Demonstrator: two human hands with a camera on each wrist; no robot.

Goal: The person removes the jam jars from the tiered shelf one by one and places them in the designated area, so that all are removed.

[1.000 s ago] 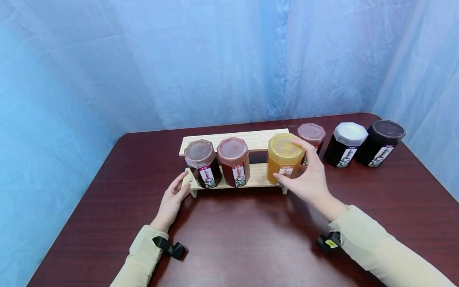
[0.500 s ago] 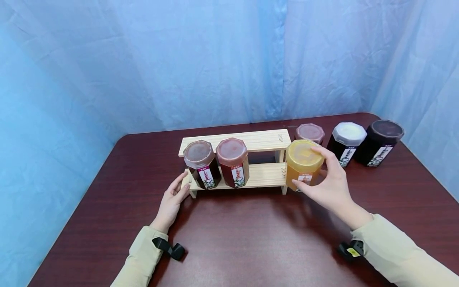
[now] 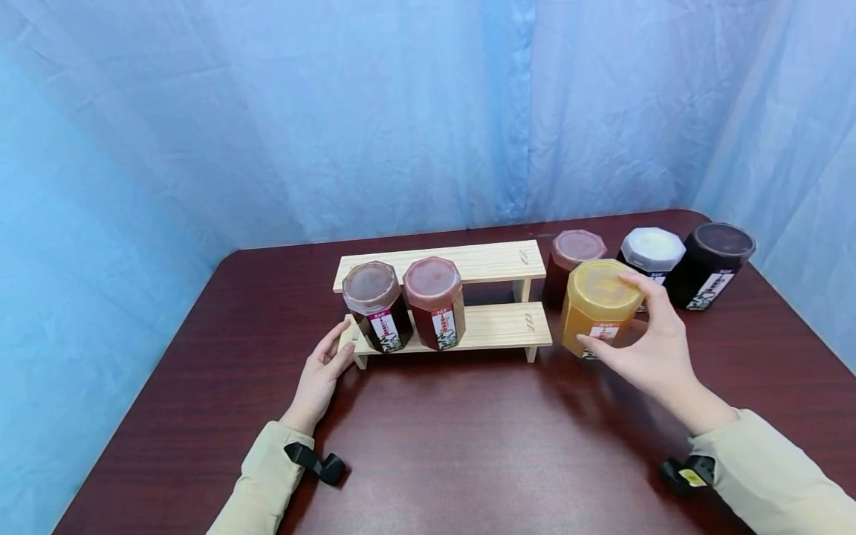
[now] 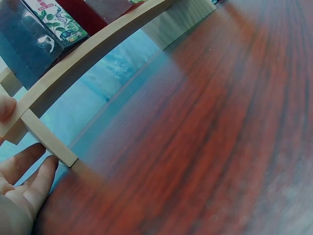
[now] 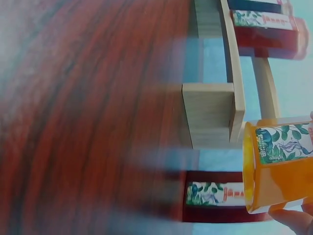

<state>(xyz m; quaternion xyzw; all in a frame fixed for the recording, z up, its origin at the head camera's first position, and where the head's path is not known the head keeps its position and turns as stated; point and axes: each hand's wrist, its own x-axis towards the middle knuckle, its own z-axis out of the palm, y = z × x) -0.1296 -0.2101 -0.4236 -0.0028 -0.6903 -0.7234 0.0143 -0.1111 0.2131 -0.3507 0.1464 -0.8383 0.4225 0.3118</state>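
My right hand (image 3: 652,353) grips an octagonal jar of yellow-orange contents (image 3: 598,305) between thumb and fingers. In the right wrist view this jar's base (image 5: 249,166) is above the table, beside the end of a two-tier wooden rack (image 3: 498,325). At the rack's left end, my left hand (image 3: 319,383) holds the lower shelf; the left wrist view has the thumb at the shelf edge and other fingers (image 4: 46,171) by its leg. On the lower shelf stand a dark brown jar (image 3: 374,301) and a red jar (image 3: 435,301), both labelled.
Right of the rack stand another red jar (image 3: 565,260), a dark jar with a whitish lid (image 3: 652,253) and a black jar (image 3: 712,264). The held jar partly hides two of them. A blue curtain (image 3: 401,119) hangs behind the dark red table (image 3: 428,446).
The yellow jar, in my right hand, has moved right from over the lower shelf to past the rack's right end. My left hand stays at the rack.
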